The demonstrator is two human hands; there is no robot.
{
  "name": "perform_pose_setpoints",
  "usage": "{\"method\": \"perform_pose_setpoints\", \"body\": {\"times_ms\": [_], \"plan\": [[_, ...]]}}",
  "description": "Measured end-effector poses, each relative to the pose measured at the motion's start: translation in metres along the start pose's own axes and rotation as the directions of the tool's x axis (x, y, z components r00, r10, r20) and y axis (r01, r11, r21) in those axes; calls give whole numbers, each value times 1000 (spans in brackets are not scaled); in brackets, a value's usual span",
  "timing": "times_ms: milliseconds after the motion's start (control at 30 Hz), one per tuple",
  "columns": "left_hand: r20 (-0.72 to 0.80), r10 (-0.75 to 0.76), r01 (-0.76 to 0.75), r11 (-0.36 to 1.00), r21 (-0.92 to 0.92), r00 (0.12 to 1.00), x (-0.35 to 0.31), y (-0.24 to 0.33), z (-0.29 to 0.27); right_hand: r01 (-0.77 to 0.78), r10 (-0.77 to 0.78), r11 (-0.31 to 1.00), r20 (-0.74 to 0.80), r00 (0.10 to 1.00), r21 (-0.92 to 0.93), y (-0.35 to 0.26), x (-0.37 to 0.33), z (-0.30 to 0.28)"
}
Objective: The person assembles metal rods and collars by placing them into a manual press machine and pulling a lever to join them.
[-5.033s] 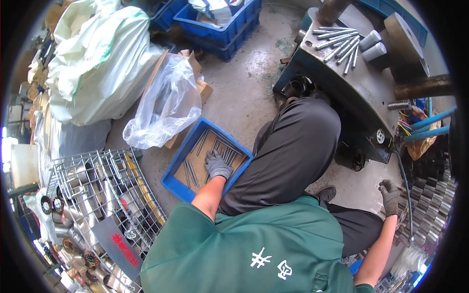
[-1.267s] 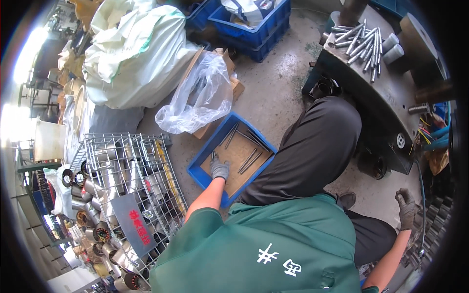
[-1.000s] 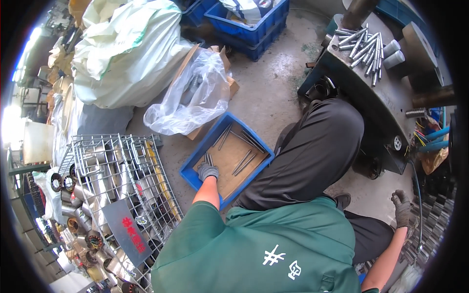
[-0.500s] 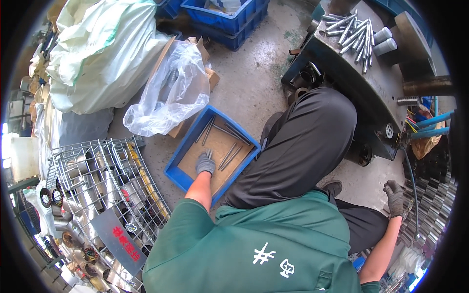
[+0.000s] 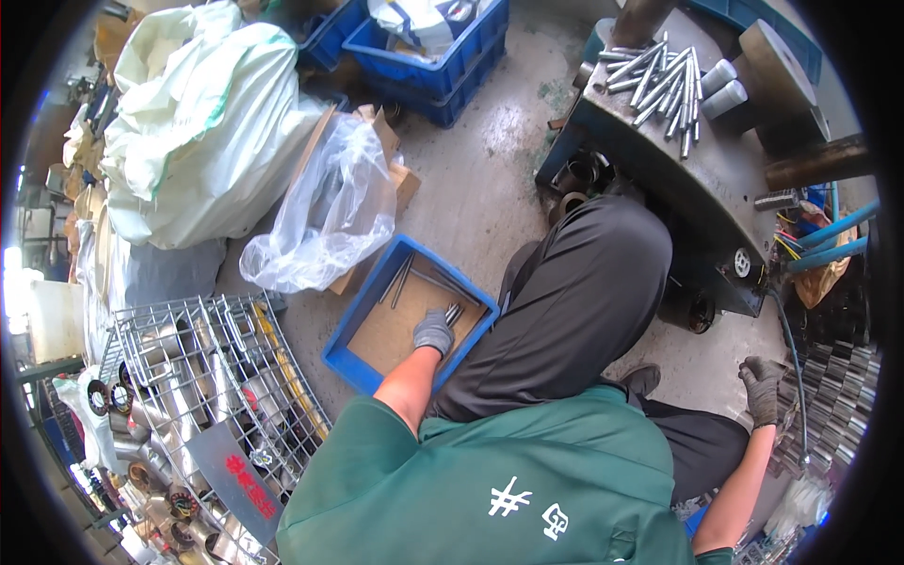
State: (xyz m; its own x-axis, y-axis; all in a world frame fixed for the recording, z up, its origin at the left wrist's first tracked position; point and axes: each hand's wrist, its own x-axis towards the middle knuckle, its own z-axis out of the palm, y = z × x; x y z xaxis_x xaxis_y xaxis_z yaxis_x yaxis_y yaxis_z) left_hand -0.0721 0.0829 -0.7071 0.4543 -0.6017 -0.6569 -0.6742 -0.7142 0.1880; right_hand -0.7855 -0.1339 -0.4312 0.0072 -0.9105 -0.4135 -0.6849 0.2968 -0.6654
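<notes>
My left hand (image 5: 434,332), in a grey glove, reaches into a shallow blue bin (image 5: 354,369) beside my leg. Its fingers are closed around a few short metal rods (image 5: 453,314). Other thin rods (image 5: 401,281) lean at the bin's far left corner, and more (image 5: 443,282) lie along its far right wall. The bin's brown bottom shows around the hand. Far off to the right, my gloved right hand (image 5: 762,391) hangs beside my other knee with its fingers curled in; I see nothing in it. A dark cable (image 5: 799,386) runs close by.
A steel machine table (image 5: 650,141) carries a pile of metal rods (image 5: 664,85) at the upper right. Left of the bin are a wire cage (image 5: 217,367) of metal parts, a clear plastic bag (image 5: 330,207) and a large white sack (image 5: 198,122). Blue crates (image 5: 424,71) stand beyond.
My left hand has moved right inside the bin, from the middle to the rods near the right wall, and now grips them. My right hand stays about where it was. The view has shifted slightly.
</notes>
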Motion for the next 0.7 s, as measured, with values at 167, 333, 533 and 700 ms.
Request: {"method": "perform_pose_setpoints", "body": {"times_ms": [167, 333, 533, 700], "plan": [[45, 19, -23, 997, 80, 999, -7, 20, -17, -6, 7, 999, 7, 1000, -41, -21, -8, 8], [111, -59, 31, 969, 243, 992, 3, 25, -29, 52, -52, 998, 12, 999, -28, -36, -6, 13], [-40, 64, -67, 995, -79, 997, 3, -21, -27, 55, -55, 998, 46, 997, -9, -52, -15, 16], [-83, 142, -164, 901, -402, 986, -5, 13, -96, 175, -171, 959, 39, 985, -221, -102, -33, 22]]}}
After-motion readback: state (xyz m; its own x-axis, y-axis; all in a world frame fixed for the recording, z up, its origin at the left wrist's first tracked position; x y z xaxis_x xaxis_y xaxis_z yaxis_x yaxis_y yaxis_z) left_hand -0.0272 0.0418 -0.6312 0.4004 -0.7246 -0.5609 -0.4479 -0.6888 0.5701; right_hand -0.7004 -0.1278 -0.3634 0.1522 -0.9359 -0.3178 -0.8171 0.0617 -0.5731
